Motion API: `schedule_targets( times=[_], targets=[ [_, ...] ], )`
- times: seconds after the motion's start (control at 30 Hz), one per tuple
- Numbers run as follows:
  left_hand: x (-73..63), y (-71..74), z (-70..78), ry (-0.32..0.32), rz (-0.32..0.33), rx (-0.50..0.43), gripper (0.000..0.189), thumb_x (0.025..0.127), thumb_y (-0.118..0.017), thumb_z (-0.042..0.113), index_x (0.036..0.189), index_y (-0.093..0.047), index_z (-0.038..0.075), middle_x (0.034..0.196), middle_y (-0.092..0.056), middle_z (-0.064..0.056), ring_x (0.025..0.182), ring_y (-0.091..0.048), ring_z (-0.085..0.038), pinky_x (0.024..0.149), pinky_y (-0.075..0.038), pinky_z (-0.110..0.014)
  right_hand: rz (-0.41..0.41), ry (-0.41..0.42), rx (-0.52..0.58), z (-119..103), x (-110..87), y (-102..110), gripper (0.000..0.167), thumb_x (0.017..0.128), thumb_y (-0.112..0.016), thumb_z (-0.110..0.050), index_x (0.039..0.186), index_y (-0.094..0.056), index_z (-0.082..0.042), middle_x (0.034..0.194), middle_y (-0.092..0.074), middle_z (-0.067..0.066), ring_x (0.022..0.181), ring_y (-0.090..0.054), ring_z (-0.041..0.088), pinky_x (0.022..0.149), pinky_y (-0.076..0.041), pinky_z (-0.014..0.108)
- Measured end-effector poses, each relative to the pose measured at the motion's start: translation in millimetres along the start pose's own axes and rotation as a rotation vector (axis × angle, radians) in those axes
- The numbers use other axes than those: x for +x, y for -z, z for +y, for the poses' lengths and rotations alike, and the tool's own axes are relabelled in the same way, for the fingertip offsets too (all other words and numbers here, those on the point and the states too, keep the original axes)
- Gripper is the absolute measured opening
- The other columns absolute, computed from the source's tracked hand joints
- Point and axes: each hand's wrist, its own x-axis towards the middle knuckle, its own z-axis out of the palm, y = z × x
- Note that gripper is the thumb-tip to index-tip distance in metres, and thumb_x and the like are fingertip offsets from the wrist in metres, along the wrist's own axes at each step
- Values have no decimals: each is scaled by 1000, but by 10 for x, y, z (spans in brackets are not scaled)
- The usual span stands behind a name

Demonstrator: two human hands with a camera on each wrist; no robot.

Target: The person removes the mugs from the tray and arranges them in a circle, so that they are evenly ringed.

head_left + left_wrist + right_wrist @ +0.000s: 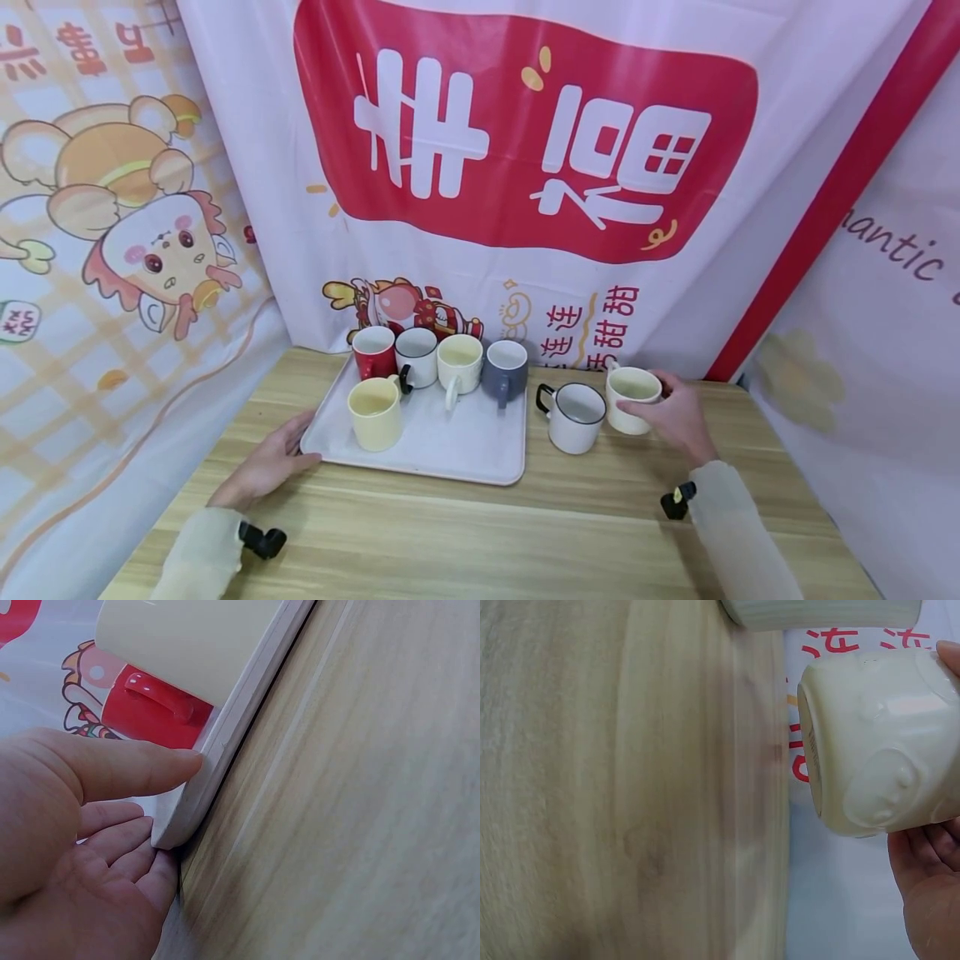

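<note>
My right hand (681, 417) grips a cream mug (630, 402) by its side, with the mug's handle facing away at the back. In the right wrist view the mug's raised relief and underside (811, 750) show, the base up off the table. Close to its left stands a white mug with a dark rim (576, 421). My left hand (266, 461) holds the front left corner of a white tray (457, 454). In the left wrist view its thumb (150, 766) lies on the tray's rim, and the other fingers are around the corner's outer side.
On the tray are a red mug (377, 357), another dark-rimmed white mug (422, 367), a cream mug (460, 364) and a grey mug (504, 379) in a back row. A pale yellow mug (375, 421) stands in front. A printed cloth (600, 283) hangs behind the wooden table (450, 533).
</note>
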Motion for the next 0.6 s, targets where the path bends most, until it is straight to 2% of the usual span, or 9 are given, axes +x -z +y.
schedule_targets(
  times=[0.43, 0.6],
  targets=[
    [-9, -13, -3, -9, 2, -25, 92, 102, -68, 11, 167, -5, -4, 175, -5, -31, 161, -8, -54, 132, -16, -68, -27, -2, 32, 100, -7, -131, 80, 76, -96, -43, 138, -63, -6, 130, -72, 19, 116, -67, 31, 83, -49, 7],
    [-8, -18, 10, 10, 4, -20, 91, 102, -67, 10, 168, -5, -4, 175, -4, -30, 161, -7, -53, 133, -15, -67, -42, -36, 24, 164, -6, -187, 83, 76, -95, -45, 142, -60, -8, 134, -70, 18, 120, -65, 30, 88, -52, 12]
  ],
)
